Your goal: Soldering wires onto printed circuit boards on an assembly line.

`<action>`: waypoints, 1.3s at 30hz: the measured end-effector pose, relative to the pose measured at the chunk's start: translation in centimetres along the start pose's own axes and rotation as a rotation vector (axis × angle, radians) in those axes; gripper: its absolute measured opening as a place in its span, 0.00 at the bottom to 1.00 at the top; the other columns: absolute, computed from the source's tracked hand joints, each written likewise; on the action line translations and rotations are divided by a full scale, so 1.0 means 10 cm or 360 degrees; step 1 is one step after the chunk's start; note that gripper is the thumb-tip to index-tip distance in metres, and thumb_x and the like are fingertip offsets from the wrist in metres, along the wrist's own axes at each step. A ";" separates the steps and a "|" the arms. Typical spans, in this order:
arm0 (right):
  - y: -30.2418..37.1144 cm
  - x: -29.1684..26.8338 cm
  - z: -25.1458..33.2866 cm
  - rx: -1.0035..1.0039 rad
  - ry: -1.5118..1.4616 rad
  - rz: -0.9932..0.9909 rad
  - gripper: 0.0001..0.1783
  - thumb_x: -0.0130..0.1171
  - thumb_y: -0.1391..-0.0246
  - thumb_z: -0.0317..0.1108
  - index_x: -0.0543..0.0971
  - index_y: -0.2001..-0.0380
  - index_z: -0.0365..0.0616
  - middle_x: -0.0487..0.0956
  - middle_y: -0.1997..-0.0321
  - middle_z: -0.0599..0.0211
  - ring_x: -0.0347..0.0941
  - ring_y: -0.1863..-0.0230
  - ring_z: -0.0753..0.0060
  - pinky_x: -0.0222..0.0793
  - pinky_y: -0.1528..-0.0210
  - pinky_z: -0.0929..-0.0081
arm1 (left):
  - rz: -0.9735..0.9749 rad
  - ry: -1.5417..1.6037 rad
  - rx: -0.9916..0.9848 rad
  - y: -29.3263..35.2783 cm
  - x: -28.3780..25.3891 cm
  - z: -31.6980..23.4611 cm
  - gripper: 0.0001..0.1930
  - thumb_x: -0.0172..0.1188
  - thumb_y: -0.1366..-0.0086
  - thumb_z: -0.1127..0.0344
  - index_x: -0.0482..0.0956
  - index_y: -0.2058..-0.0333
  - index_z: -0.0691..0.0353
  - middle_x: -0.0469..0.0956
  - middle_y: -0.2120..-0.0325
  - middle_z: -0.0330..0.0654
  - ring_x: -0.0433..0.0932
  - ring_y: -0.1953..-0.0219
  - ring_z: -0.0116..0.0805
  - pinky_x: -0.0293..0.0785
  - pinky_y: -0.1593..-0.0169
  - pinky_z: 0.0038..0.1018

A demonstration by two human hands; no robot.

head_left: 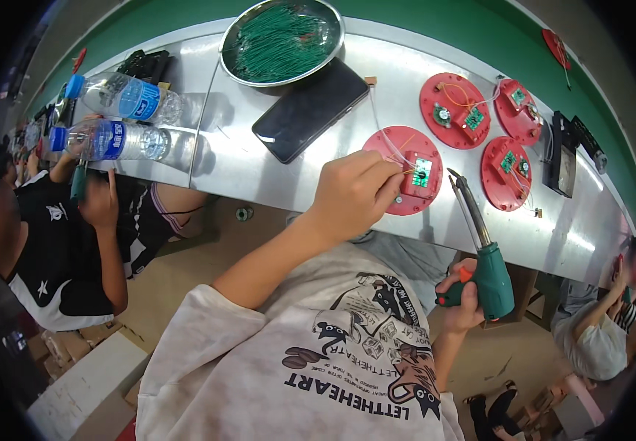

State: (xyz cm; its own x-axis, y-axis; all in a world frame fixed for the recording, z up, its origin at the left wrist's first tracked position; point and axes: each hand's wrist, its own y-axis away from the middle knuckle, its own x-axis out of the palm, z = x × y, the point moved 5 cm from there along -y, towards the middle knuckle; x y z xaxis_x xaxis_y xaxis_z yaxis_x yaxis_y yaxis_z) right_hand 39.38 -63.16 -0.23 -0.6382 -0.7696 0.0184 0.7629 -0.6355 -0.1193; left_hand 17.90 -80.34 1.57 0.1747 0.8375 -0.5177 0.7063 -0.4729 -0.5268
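On the metal bench, a round red plastic disc carries a small green circuit board. My left hand reaches over the disc's left side, its thumb and fingers pinched on a thin wire beside the board. A pale wire runs from the board up to a small connector. My right hand grips a green soldering gun with red controls, below the bench's near edge. Its long metal tip and thin feed tube point up to the right of the disc, apart from the board.
Several similar red discs with boards lie to the right, next to a black plastic part. A steel bowl of green wires, a phone and two water bottles stand leftward. Co-workers sit on both sides.
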 end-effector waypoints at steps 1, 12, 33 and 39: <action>-0.01 0.01 0.00 0.0025 -0.0002 -0.0015 0.24 0.54 0.38 0.41 0.73 0.52 0.27 0.78 0.59 0.52 0.74 0.81 0.70 0.69 0.79 0.75 | 0.0003 -0.0025 -0.0005 -0.01 0.00 0.00 0.04 0.67 0.43 0.74 0.81 0.70 0.63 0.77 0.77 0.43 0.78 0.75 0.44 0.74 0.72 0.37; 0.01 0.02 -0.03 0.0095 0.0049 0.0061 0.27 0.58 0.40 0.39 0.73 0.46 0.26 0.79 0.56 0.48 0.75 0.79 0.68 0.70 0.77 0.74 | 0.0043 0.0038 -0.0161 -0.02 -0.02 0.05 0.04 0.68 0.44 0.74 0.81 0.70 0.62 0.78 0.77 0.40 0.78 0.79 0.37 0.73 0.74 0.31; 0.01 0.04 -0.06 0.0095 0.0119 0.0420 0.27 0.58 0.36 0.39 0.71 0.43 0.28 0.79 0.53 0.49 0.75 0.78 0.68 0.70 0.74 0.73 | 0.0084 0.0050 -0.0052 -0.02 0.03 0.04 0.04 0.68 0.43 0.73 0.81 0.71 0.62 0.77 0.78 0.39 0.78 0.80 0.35 0.72 0.76 0.29; 0.02 0.05 -0.09 0.0080 0.0099 0.0419 0.26 0.59 0.38 0.36 0.71 0.43 0.29 0.79 0.53 0.49 0.75 0.76 0.67 0.71 0.73 0.73 | 0.0102 0.0086 -0.0116 -0.02 0.04 0.05 0.04 0.68 0.43 0.74 0.82 0.69 0.62 0.77 0.77 0.40 0.77 0.80 0.34 0.71 0.76 0.29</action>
State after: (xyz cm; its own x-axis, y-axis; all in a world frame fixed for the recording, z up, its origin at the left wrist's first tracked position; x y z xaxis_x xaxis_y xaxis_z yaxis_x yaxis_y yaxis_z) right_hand 39.06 -63.62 -1.10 -0.4211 -0.9045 -0.0680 0.9066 -0.4173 -0.0625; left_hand 17.45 -80.05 1.15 0.2566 0.8206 -0.5106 0.7401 -0.5066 -0.4423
